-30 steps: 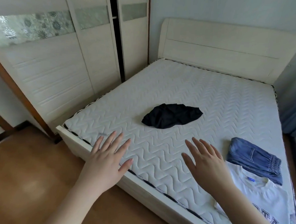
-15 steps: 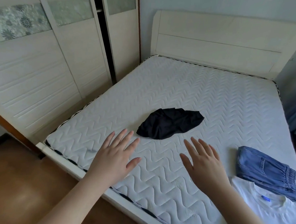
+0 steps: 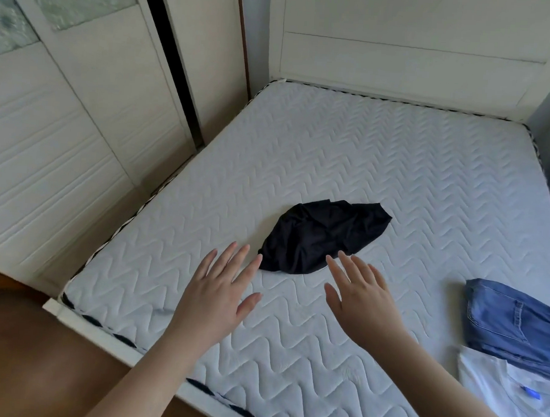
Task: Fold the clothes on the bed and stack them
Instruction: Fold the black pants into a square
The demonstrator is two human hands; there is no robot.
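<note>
Black garment (image 3: 321, 234) lies crumpled in a heap near the middle of the bed (image 3: 396, 170), unfolded, on the white quilted mattress w/ the zigzag stitching. We can't tell what kind of garment it is; just dark bunched fabric.

Our left hand (image 3: 218, 296) is flat and palm-down over the mattress, fingers spread wide, holding nothing. Its fingertips sit just beside the near-left edge of the black garment; contact w/ the fabric can't be told. Our right hand (image 3: 360, 297) is likewise splayed, palm down, nothing in it. Its fingertips reach the near edge of the garment and seem to overlap it in the view, but whether they touch we can't say. The two hands are apart, garment's near edge between and just beyond them.

At right, well apart from the black heap, folded blue jeans (image 3: 513, 326) lie on the mattress, pocket seam showing. Just nearer to us, a white t-shirt (image 3: 496, 398) w/ a small blue neck label lies flat, the jeans' near edge over its far edge.

White headboard (image 3: 403, 39) stands at the far end. Wardrobe (image 3: 81, 102) w/ pale ribbed doors runs along the bed's left side, dark gap between two doors. Brown wood floor (image 3: 36, 355) at lower left.
</note>
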